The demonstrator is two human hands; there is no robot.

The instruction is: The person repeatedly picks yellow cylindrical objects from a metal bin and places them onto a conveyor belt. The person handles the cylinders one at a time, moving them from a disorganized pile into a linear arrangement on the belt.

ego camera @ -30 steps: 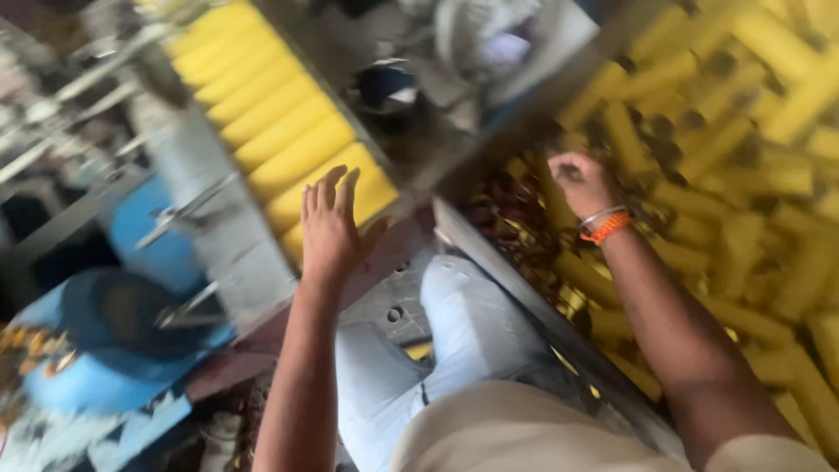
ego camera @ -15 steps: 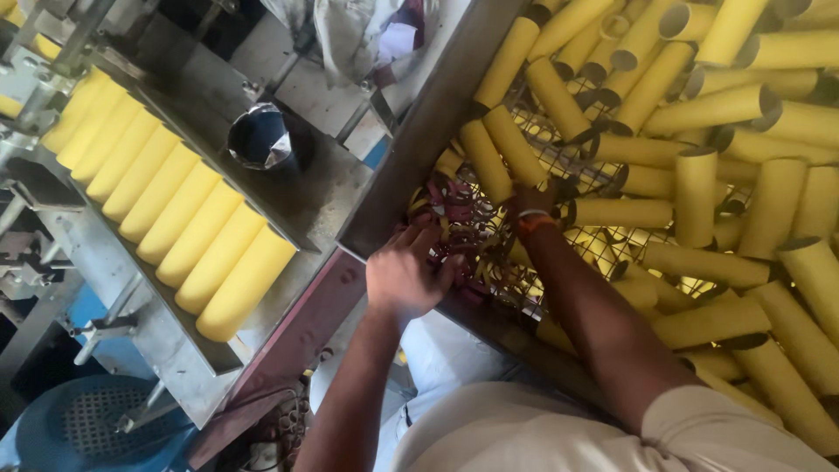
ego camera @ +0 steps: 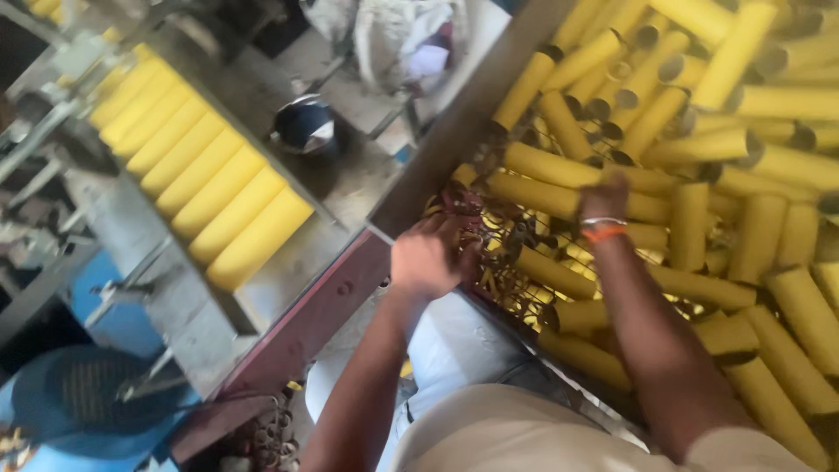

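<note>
Head view: my left hand (ego camera: 426, 260) curls at the near edge of the wire bin (ego camera: 516, 288), my right hand (ego camera: 603, 199) closes on a yellow tube (ego camera: 559, 168), fingers hidden.

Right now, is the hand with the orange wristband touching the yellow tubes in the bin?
Touching. The head view shows the right hand resting on a yellow tube in the pile, its fingers overlapping the tube with no visible gap.

Eight yellow tubes (ego camera: 205, 179) in row
</note>
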